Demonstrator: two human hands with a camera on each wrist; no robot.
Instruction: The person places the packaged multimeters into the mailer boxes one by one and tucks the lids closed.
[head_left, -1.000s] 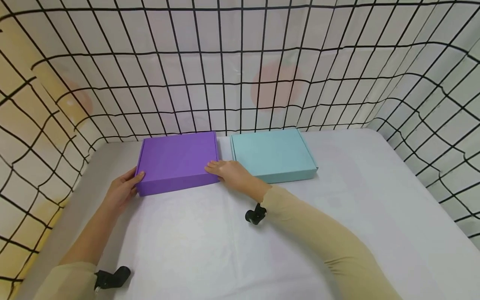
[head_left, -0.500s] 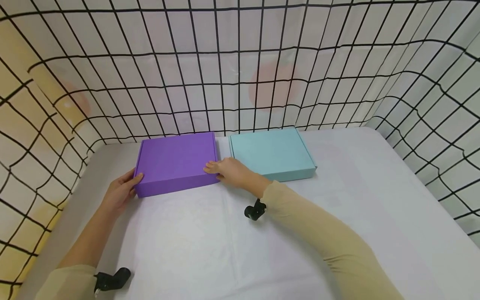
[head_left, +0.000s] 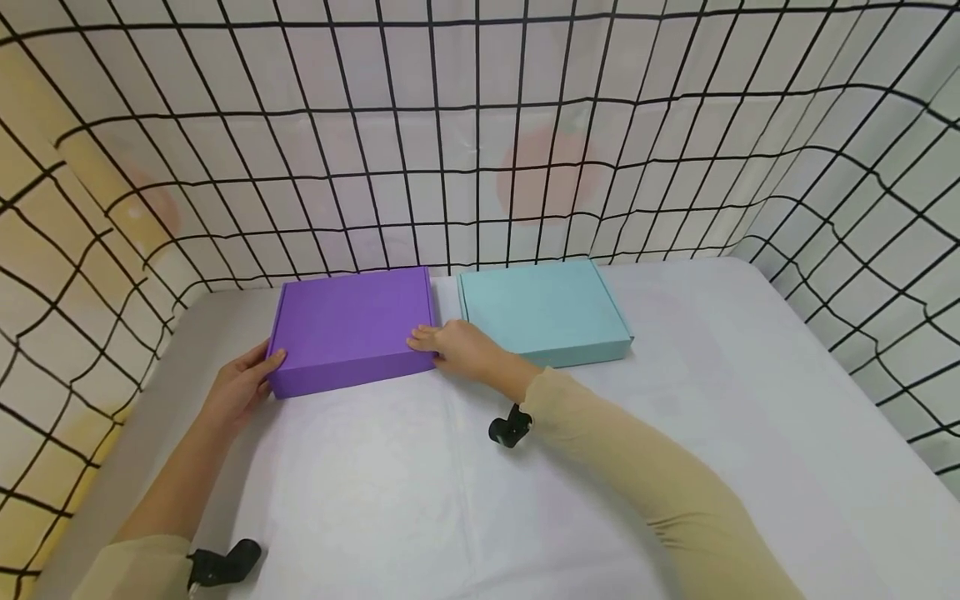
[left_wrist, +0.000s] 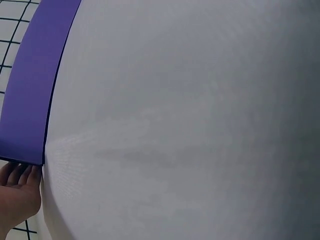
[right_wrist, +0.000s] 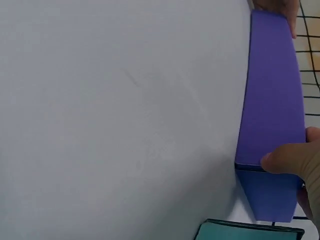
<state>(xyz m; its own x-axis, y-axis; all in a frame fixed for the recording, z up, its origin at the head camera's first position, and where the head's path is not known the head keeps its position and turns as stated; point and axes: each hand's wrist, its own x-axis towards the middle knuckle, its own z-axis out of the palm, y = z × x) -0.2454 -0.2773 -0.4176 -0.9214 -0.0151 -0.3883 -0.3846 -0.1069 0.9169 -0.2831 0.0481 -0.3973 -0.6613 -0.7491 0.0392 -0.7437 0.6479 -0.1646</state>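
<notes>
A flat purple cardboard box (head_left: pixel 352 325) lies at the back left of the white table, its lid closed. At its front left corner my left hand (head_left: pixel 236 387) grips it, thumb over the top edge and fingers along the left side. My right hand (head_left: pixel 468 350) holds the front right corner. In the right wrist view the thumb (right_wrist: pixel 285 157) presses the purple front face near its end, and other fingers reach over the top. The left wrist view has the fingers of the left hand (left_wrist: pixel 20 200) against the box's end.
A closed light teal box (head_left: pixel 543 304) lies just right of the purple one, a narrow gap between them. Black grid netting (head_left: pixel 480 167) rises behind and on both sides of the white-covered table (head_left: pixel 375 483).
</notes>
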